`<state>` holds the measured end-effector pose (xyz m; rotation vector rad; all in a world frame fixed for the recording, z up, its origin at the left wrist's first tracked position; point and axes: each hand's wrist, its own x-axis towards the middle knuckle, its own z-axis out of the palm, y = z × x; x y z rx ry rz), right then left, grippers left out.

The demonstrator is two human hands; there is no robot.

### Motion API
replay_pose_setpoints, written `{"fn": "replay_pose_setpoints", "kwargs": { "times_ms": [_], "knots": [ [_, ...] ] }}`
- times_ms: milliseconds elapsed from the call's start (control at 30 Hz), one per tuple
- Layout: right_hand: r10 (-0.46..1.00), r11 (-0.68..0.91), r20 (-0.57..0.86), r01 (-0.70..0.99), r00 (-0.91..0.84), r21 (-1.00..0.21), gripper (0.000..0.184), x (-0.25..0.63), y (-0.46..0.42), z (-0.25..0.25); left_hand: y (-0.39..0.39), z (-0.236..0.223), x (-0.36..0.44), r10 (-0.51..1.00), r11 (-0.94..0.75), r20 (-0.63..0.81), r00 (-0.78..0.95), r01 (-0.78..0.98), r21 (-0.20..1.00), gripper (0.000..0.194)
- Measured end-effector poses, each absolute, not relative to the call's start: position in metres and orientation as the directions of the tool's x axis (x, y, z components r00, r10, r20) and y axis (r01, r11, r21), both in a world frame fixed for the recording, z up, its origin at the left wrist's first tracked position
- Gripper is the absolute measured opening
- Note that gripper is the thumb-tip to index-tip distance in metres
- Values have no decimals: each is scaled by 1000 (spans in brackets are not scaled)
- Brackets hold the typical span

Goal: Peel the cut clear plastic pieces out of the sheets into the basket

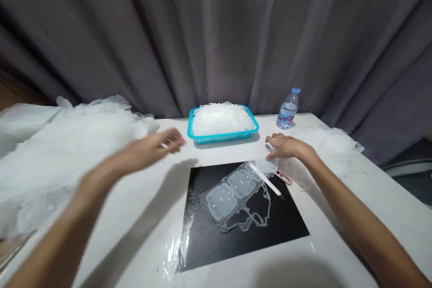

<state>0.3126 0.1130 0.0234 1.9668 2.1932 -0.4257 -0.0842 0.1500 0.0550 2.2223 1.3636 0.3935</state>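
Note:
My left hand (165, 142) hangs over the table left of the blue basket, blurred by motion, its fingers loosely bent and apart with nothing visible in them. My right hand (285, 146) is above the black sheet's far right corner, fingers spread. Close below it lie a small translucent piece (266, 166) and a pink cutter (284, 177). On the black sheet (236, 249) rests a clear moulded plastic sheet (221, 201) with rounded square panels and cut-out openings. A white-handled craft knife (265, 179) lies across its upper right part.
A blue basket (222, 138) heaped with translucent white pieces stands at the back. Right of it is a water bottle (287, 109). A large pile of translucent plastic (77, 137) covers the left side; a smaller heap (332, 144) lies right. A grey curtain (229, 36) hangs behind the table.

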Motion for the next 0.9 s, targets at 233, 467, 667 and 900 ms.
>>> {"fn": "replay_pose_setpoints", "kwargs": {
  "times_ms": [233,467,667,900],
  "knots": [
    [934,206,-225,934,-277,-294,24,334,126,16,107,3,22,765,-422,-277,582,777,466,54],
    [873,457,82,744,-481,-487,17,327,126,29,98,3,11,477,-199,-653,588,796,571,49],
    [765,539,312,297,-563,-788,15,287,119,26,110,35,-23,504,-219,-683,529,843,491,50],
    [829,196,213,-88,-518,-977,29,255,124,1,137,-13,1,785,-242,-86,614,432,869,68]
  ]
}}
